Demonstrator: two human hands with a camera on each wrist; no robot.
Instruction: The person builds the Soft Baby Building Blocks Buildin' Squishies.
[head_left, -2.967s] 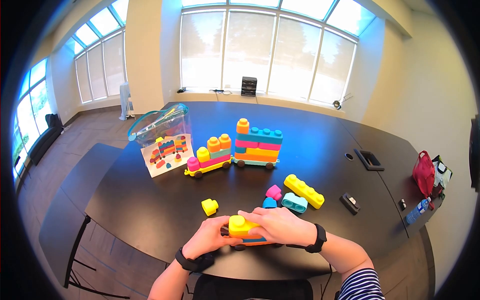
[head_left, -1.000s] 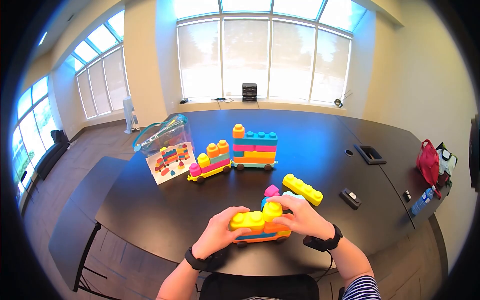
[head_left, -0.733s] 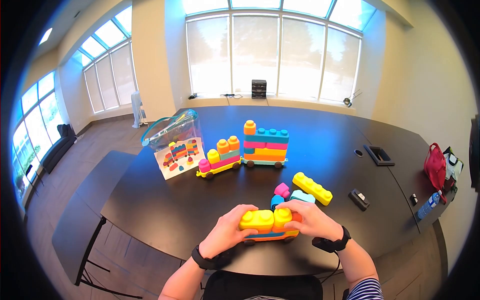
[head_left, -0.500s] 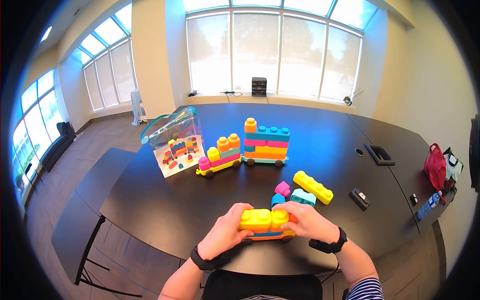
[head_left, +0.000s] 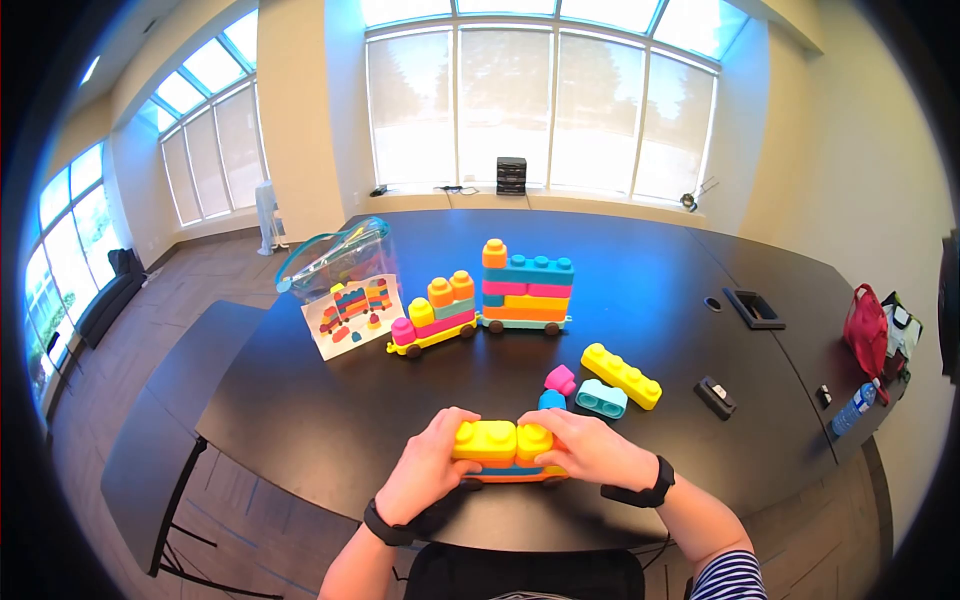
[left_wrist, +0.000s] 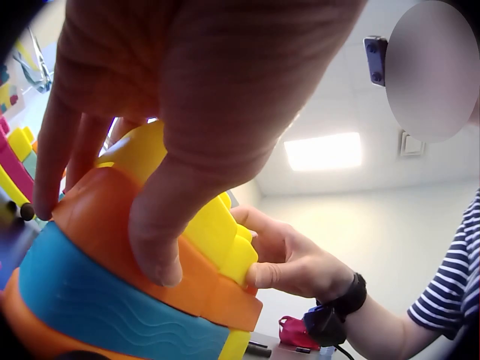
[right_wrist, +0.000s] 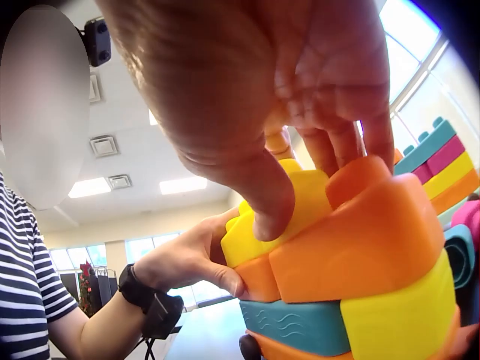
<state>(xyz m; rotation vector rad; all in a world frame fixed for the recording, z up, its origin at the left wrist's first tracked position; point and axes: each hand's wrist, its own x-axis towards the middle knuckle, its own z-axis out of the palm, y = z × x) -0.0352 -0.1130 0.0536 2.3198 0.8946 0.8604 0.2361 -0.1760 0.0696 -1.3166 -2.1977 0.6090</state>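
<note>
A wheeled toy wagon of building blocks (head_left: 510,475) stands at the near table edge, layered orange, blue and yellow. My left hand (head_left: 432,463) grips its left end, thumb on an orange block and fingers on the far side. On top there sits a two-stud yellow block (head_left: 485,440). Beside it is a one-stud yellow block (head_left: 534,441), pinched between thumb and fingers of my right hand (head_left: 600,448). The right wrist view shows this block seated next to a sloped orange block (right_wrist: 360,240). The wagon's far side is hidden.
Beyond the hands lie a pink block (head_left: 560,380), a blue block (head_left: 552,400), a teal block (head_left: 601,399) and a long yellow block (head_left: 621,376). Two built wagons (head_left: 525,290), a picture card (head_left: 352,318) and a clear bag (head_left: 350,250) stand farther back.
The one-stud yellow block left the table at left; my right hand brought it onto the wagon, beside the two-stud block. It now sits level there. My left hand stays at the wagon's left end.
</note>
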